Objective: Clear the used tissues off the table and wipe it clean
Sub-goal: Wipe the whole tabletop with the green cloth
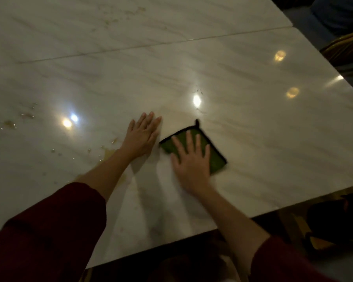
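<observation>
1. A person leans over a pale, marble-patterned table (253, 123) with both arms stretched forward. The dark red sleeves (55, 231) end partway up the forearms.
2. The right hand (192, 161) lies flat on a green cloth (217, 159). Its fingers are straight and spread, and the palm presses the cloth onto the tabletop without curling round it.
3. The cloth is square with a black edge and has a small black loop (197, 122) at its far corner. It lies flat near the table's near edge, a little right of the middle, turned so one corner points away. The hand covers its near left part.
4. The left hand (142, 137) rests palm down on bare tabletop, fingers straight and close together, holding nothing. It is just beside the cloth's left corner, and the blur keeps me from telling whether the two touch.
5. A yellowish-brown spill (108, 154) lies on the table by the left forearm, and small droplets (14, 124) are scattered further left.
6. A seam (151, 44) runs across the top between two slabs. The far slab carries faint brownish stains (130, 12).
7. Bright lamp reflections (196, 100) shine on the glossy surface beyond the hands.
8. A chair (346, 47) with a gold-coloured frame stands at the table's far right side
</observation>
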